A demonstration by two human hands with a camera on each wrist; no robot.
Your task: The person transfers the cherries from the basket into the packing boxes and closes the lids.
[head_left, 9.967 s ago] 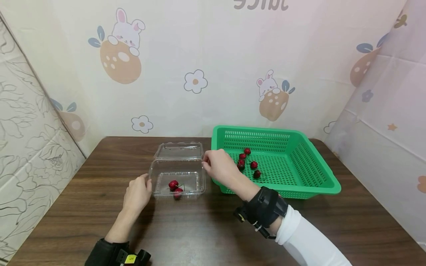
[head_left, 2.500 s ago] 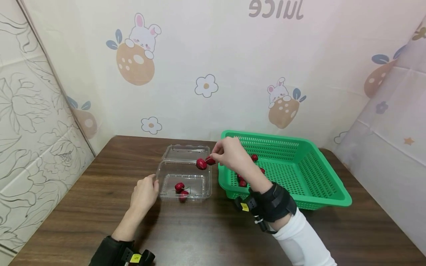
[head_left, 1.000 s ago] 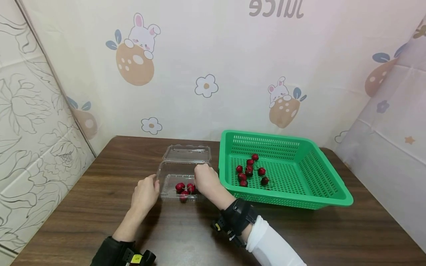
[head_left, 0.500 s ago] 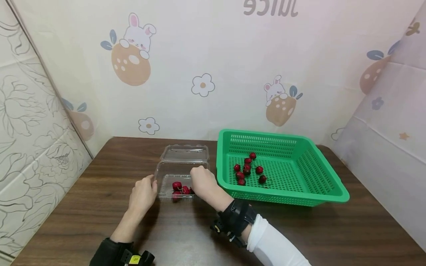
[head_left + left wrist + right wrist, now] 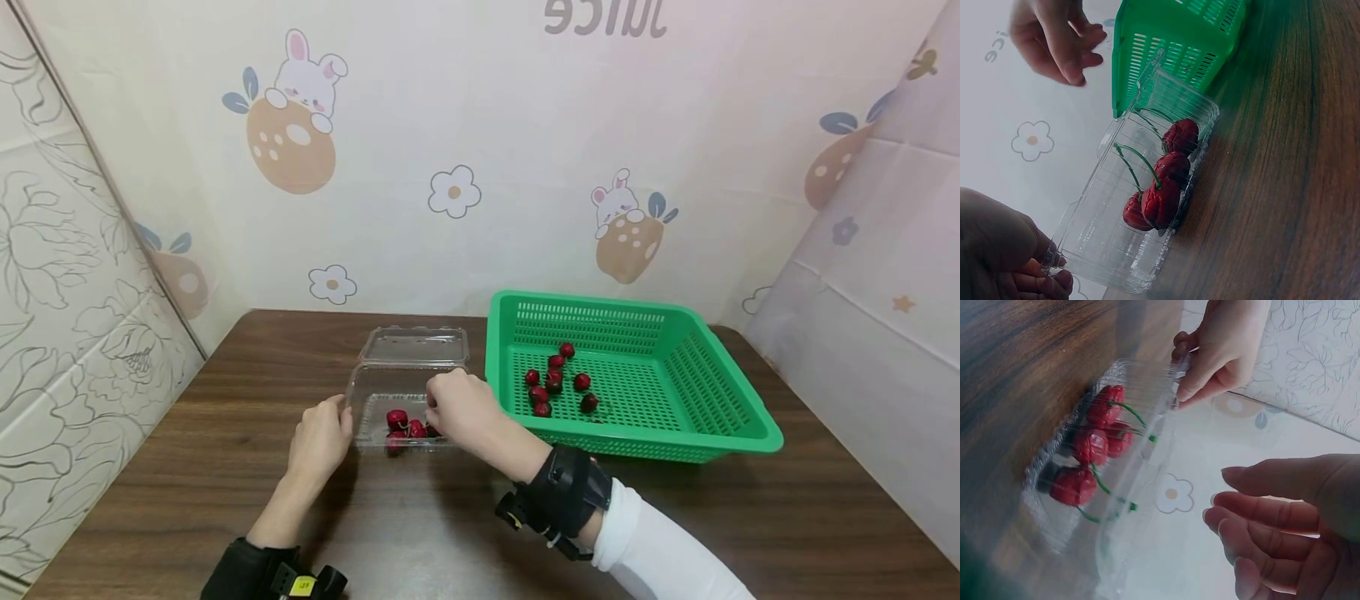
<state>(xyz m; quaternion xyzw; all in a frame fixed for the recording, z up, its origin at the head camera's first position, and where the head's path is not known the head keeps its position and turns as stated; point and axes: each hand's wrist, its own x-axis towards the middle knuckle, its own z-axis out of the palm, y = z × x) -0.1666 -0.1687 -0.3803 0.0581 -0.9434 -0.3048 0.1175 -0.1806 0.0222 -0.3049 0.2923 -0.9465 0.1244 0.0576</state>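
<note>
On the desk [image 5: 420, 525], a clear box [image 5: 378, 383] with cherries [image 5: 397, 418] inside is gripped at its left rim by the left hand [image 5: 321, 437]; the right hand [image 5: 465, 408] is held above, thumb and fingers parted.

A clear plastic box [image 5: 393, 383] sits flat and open, its lid [image 5: 414, 344] folded back beyond both hands, its side pinched by the left hand [image 5: 320, 437]. Four glossy red cherries [image 5: 416, 429] with green stems cluster inside, between that hand and the right hand [image 5: 467, 408]. More cherries [image 5: 553, 387] lie in the green slotted basket [image 5: 592, 299], on the side nearest the right hand.
</note>
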